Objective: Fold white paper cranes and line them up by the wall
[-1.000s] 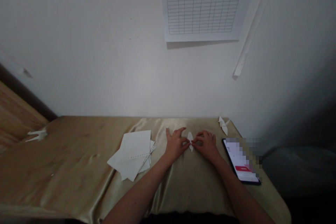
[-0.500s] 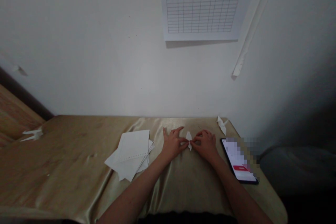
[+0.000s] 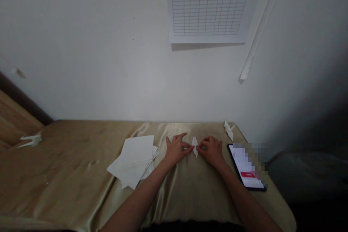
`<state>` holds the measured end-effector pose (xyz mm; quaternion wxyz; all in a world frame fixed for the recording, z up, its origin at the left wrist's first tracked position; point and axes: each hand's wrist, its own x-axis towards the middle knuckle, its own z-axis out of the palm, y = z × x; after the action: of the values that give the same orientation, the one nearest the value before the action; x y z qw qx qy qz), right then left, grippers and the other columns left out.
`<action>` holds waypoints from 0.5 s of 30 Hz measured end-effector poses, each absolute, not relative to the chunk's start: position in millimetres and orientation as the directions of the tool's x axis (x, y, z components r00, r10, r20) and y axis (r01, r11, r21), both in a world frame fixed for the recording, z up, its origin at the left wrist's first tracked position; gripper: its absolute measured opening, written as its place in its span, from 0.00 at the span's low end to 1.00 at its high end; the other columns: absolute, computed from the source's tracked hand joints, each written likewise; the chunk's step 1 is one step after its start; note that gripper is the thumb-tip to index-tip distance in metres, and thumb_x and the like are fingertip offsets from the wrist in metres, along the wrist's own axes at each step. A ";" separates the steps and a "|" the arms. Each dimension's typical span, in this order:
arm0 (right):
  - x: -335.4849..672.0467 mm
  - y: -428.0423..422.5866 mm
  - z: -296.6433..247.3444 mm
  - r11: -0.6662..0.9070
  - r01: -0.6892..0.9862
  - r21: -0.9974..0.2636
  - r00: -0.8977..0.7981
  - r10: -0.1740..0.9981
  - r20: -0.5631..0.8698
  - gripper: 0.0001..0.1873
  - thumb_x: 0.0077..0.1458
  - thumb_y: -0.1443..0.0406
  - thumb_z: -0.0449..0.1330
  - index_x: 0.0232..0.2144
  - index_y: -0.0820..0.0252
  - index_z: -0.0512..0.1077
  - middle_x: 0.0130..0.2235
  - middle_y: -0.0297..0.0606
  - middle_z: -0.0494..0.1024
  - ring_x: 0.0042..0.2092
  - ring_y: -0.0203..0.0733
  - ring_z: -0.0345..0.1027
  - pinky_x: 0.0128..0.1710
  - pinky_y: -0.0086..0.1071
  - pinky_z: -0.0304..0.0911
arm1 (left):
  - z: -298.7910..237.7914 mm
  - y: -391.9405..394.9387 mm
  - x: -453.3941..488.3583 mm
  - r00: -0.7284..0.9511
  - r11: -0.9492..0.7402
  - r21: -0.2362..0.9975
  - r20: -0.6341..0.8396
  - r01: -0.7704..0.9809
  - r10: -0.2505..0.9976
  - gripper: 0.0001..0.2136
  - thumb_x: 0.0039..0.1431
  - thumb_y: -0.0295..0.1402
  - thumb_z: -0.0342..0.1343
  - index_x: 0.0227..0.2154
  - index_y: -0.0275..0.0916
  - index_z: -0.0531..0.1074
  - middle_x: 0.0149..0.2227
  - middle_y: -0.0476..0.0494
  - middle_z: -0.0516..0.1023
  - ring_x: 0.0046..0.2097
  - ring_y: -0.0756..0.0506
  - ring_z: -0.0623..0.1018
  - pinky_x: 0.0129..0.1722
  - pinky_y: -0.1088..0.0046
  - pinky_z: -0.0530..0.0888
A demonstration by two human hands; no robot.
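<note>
The narrow folded white paper (image 3: 195, 147) sits between the 2 hands above the satin-draped desk (image 3: 67, 156), pinched at its middle by the fingertips of the left hand (image 3: 177, 149) and right hand (image 3: 212, 150), both half-curled. Uneven pressure could crease it wrongly, or a slipped pinch could drop it toward the smartphone (image 3: 246, 166). Against the earlier frame, the pinch looks unchanged; only the view has shifted slightly.

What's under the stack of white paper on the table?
The pile of white paper rests on a gold satin cloth, which shows all around its edges. Whatever lies directly beneath the sheets is covered, so it cannot be seen.
</note>
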<state>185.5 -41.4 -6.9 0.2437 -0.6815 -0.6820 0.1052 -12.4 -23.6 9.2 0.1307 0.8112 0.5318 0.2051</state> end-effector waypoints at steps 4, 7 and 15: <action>187.6 -40.4 -12.9 0.061 0.878 -0.474 0.045 0.977 0.209 0.09 0.54 0.54 0.64 0.34 0.48 0.79 0.47 0.38 0.71 0.56 0.52 0.58 0.62 0.57 0.38 | 6.3 -23.8 -10.6 0.345 -0.401 0.443 0.205 0.802 0.916 0.11 0.60 0.51 0.57 0.34 0.56 0.82 0.65 0.52 0.64 0.65 0.34 0.62 0.60 0.26 0.37; 189.8 -39.5 -17.2 0.060 0.880 -0.471 0.059 0.971 0.234 0.12 0.52 0.54 0.65 0.38 0.48 0.79 0.48 0.40 0.71 0.55 0.52 0.59 0.62 0.53 0.41 | 5.4 -22.9 -10.5 0.349 -0.396 0.461 0.188 0.794 0.918 0.10 0.59 0.50 0.58 0.34 0.57 0.82 0.65 0.52 0.64 0.65 0.34 0.61 0.60 0.26 0.37; 191.5 -36.0 -22.9 0.119 0.869 -0.481 0.017 0.963 0.269 0.12 0.54 0.56 0.64 0.42 0.44 0.80 0.50 0.39 0.72 0.55 0.50 0.60 0.59 0.46 0.47 | 2.8 -17.5 -7.4 0.330 -0.371 0.523 0.173 0.768 0.928 0.04 0.55 0.42 0.65 0.34 0.56 0.82 0.62 0.51 0.68 0.64 0.37 0.64 0.63 0.31 0.37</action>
<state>191.5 -36.0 -22.9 0.2746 -0.6580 -0.6959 0.0859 -7.4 -17.5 2.8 0.1766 0.7961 0.5325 0.2270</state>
